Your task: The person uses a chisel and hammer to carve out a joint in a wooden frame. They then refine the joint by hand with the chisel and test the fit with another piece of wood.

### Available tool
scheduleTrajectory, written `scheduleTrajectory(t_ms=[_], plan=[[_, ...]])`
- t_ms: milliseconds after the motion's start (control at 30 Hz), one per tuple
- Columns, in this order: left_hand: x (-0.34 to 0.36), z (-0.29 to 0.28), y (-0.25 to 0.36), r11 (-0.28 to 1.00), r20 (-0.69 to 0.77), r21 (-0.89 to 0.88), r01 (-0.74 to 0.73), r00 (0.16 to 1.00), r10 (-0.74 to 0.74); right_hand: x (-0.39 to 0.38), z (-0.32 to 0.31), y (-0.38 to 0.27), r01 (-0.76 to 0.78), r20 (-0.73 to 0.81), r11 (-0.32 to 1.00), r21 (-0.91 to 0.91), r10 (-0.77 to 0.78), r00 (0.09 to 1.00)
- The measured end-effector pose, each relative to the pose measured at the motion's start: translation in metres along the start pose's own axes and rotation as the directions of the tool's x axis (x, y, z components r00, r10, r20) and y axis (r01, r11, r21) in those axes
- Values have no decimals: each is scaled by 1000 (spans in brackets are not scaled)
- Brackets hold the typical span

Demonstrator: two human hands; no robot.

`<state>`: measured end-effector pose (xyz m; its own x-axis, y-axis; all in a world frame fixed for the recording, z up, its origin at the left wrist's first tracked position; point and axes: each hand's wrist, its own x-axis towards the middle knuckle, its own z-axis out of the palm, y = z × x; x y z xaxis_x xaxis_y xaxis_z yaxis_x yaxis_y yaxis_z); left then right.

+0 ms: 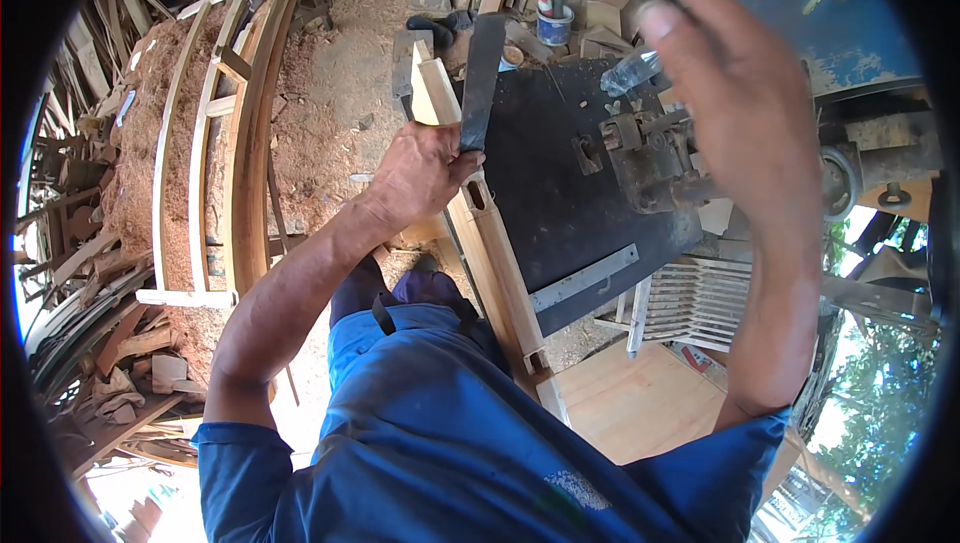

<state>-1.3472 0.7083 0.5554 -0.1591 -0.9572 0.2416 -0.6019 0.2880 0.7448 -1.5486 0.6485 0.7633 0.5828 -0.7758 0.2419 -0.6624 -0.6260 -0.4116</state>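
Observation:
My left hand (425,171) is closed round a wooden piece (436,91) with a pale cut face, which sticks out beyond my knuckles. Its thumb lies at the lower end of a dark flat strip (483,78); I cannot tell whether it grips the strip too. From under this hand a long wooden beam (497,273) with slots cut in it runs toward my body, along the edge of a black machine table (550,213). My right hand (745,93) is raised over the table's far right side, smeared by motion. A dark blurred thing shows by its fingers, too unclear to name.
A metal clamp-like fitting (650,158) and a plastic bottle (632,73) are at the table's right side. Behind stands a small blue-and-white tub (554,25). Wooden frames (245,143) lean at left above sawdust. A plywood sheet (640,398) lies near my right elbow.

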Motion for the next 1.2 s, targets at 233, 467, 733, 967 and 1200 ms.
scheduleTrajectory(t_ms=[233, 467, 733, 967, 1200], plan=[[-2, -4, -2, 995, 46, 31, 91, 995, -92, -10, -21, -35, -12, -54, 986, 169, 21, 998], [8, -3, 6, 989, 26, 8, 148, 989, -148, -19, -12, 3, 121, -181, 974, -190, -156, 971], [15, -2, 7, 988, 93, 22, 154, 983, -156, -30, -17, 8, 92, -187, 988, -124, -114, 976], [10, -1, 11, 997, 91, 55, 54, 994, -59, -28, -11, 4, 58, -124, 986, -157, -78, 989], [9, 1, 8, 993, 44, 101, 62, 997, -67, -18, -3, -10, -256, 183, 966, -30, 257, 949]])
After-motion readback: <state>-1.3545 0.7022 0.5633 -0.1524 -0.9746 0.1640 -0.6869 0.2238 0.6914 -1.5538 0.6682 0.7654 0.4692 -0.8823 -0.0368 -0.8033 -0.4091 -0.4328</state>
